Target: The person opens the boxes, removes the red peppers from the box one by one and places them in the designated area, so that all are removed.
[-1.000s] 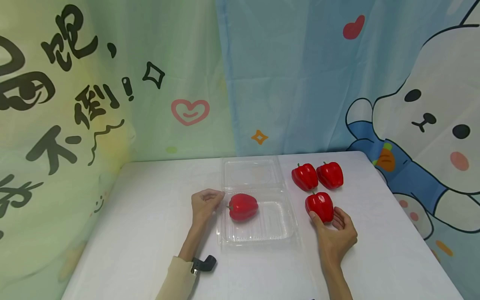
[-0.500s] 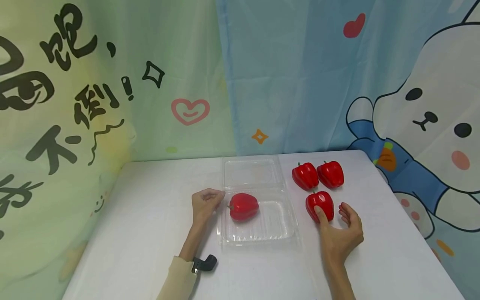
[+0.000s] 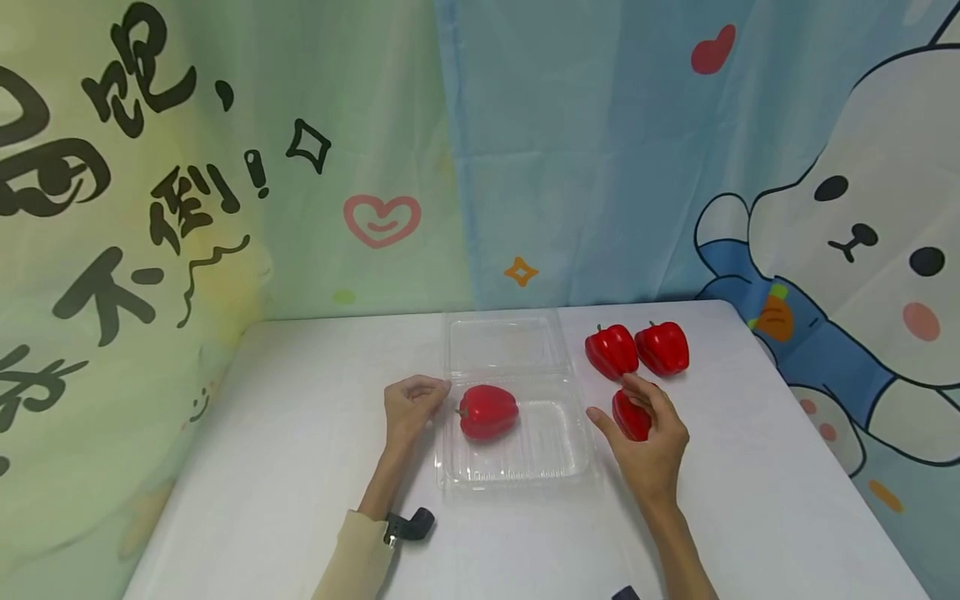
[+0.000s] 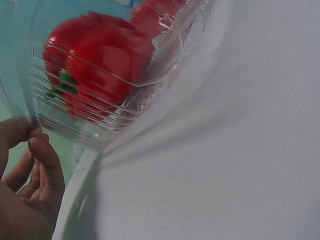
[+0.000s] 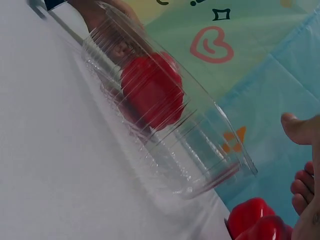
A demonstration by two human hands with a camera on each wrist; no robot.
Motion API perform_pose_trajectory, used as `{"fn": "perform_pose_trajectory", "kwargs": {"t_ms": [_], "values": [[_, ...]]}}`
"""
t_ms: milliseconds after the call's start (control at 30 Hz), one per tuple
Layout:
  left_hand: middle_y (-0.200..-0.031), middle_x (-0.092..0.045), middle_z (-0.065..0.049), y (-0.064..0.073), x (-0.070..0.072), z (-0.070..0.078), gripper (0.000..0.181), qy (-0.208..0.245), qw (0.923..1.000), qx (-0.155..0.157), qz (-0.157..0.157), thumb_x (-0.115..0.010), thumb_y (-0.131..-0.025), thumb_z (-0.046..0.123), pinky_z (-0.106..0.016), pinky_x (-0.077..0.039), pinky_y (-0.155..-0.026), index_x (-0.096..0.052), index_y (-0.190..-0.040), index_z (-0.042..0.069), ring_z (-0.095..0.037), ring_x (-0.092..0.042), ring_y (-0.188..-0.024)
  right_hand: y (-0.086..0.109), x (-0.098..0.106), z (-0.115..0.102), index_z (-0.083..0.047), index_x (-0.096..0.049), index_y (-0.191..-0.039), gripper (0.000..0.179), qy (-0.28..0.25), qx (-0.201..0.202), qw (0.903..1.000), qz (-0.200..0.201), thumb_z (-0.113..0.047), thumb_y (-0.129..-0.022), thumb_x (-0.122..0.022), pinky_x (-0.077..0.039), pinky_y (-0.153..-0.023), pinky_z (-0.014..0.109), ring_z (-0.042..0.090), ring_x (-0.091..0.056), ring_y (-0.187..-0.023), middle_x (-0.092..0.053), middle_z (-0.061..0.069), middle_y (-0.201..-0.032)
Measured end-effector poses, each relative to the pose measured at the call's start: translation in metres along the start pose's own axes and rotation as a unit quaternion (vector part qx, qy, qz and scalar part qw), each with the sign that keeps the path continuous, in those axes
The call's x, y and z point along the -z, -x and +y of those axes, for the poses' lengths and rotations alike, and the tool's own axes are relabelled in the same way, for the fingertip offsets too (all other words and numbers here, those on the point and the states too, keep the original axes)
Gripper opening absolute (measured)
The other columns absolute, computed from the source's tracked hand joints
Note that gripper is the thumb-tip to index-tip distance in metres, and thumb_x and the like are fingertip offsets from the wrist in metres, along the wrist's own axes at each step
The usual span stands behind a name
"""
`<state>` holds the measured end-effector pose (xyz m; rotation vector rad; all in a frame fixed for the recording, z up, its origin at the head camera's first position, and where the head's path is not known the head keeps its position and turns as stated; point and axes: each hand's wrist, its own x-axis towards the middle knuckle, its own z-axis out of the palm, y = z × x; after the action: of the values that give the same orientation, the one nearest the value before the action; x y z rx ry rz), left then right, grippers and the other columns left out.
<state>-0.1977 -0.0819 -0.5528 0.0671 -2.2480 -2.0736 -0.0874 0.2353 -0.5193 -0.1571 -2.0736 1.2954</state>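
A clear plastic clamshell container lies opened on the white table, one red bell pepper in its left part, stem facing left. My left hand pinches the container's left rim between thumb and finger, as the left wrist view also shows. To the right of the container, my right hand is spread over another red bell pepper and partly hides it. In the right wrist view, the thumb of that hand stands apart from the fingers.
Two more bell peppers sit side by side behind the right hand. The container's lid lies flat toward the back. A printed curtain hangs along the table's back edge. A dark object pokes in at the bottom edge.
My right hand lets go of the near bell pepper, shifts right, then comes back left over it with thumb and fingers spread. My left hand stays at the container's rim.
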Motion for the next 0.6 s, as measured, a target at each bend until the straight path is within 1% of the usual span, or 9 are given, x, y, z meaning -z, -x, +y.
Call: {"fn": "perform_pose_trajectory", "kwargs": {"t_ms": [100,200,233,333,500,600], "values": [[-0.078,-0.077,-0.027,0.001,0.0,0.001,0.014,-0.008,1.0,-0.001,-0.001,-0.084,-0.091,0.005,-0.02,-0.048,-0.055,-0.08,-0.094,-0.009,-0.013,-0.064,-0.056,-0.003,-0.005,-0.003,-0.007,-0.067,-0.145,0.079,-0.03,0.01,0.9989,-0.035,0.004,-0.073,-0.096,-0.046,-0.108,0.007,-0.002,-0.064,-0.122,-0.073,0.017,-0.139],[-0.078,-0.077,-0.027,0.001,0.0,0.002,0.013,-0.015,0.9999,-0.002,0.0,-0.083,-0.092,0.005,-0.02,-0.048,-0.056,-0.08,-0.094,-0.008,-0.014,-0.064,-0.056,-0.004,-0.01,-0.007,-0.011,-0.067,-0.145,0.079,-0.04,0.008,0.9968,-0.068,0.002,-0.073,-0.097,-0.047,-0.108,0.007,-0.001,-0.065,-0.121,-0.074,0.014,-0.139],[-0.079,-0.077,-0.027,0.001,0.0,0.002,0.013,-0.016,0.9999,-0.002,-0.001,-0.083,-0.092,0.005,-0.02,-0.048,-0.056,-0.08,-0.094,-0.008,-0.014,-0.064,-0.057,-0.005,-0.011,-0.008,-0.013,-0.068,-0.145,0.078,-0.04,0.005,0.996,-0.08,0.0,-0.075,-0.097,-0.047,-0.108,0.007,-0.001,-0.065,-0.121,-0.074,0.011,-0.14],[-0.079,-0.077,-0.027,0.0,0.0,0.002,0.014,-0.017,0.9999,-0.003,0.0,-0.083,-0.092,0.006,-0.02,-0.048,-0.056,-0.08,-0.094,-0.007,-0.014,-0.064,-0.057,-0.005,-0.014,-0.01,-0.019,-0.067,-0.146,0.076,-0.033,-0.001,0.9928,-0.115,-0.005,-0.077,-0.097,-0.048,-0.108,0.009,-0.001,-0.065,-0.121,-0.074,0.003,-0.142],[-0.078,-0.078,-0.025,0.0,-0.001,0.001,0.013,-0.021,0.9998,0.003,0.004,-0.084,-0.091,0.006,-0.02,-0.048,-0.056,-0.081,-0.093,-0.006,-0.013,-0.064,-0.057,-0.005,-0.017,-0.011,-0.02,-0.068,-0.146,0.076,-0.01,0.003,0.9865,-0.164,-0.01,-0.077,-0.099,-0.044,-0.11,0.01,0.001,-0.068,-0.121,-0.075,0.001,-0.142],[-0.077,-0.078,-0.024,0.0,0.0,0.002,0.012,-0.022,0.9997,0.009,0.006,-0.083,-0.091,0.006,-0.02,-0.048,-0.056,-0.081,-0.092,-0.006,-0.013,-0.064,-0.057,-0.004,-0.021,-0.014,-0.021,-0.069,-0.144,0.076,0.002,0.007,0.9825,-0.186,-0.014,-0.076,-0.1,-0.045,-0.111,0.015,0.007,-0.071,-0.121,-0.075,0.0,-0.141]]}}
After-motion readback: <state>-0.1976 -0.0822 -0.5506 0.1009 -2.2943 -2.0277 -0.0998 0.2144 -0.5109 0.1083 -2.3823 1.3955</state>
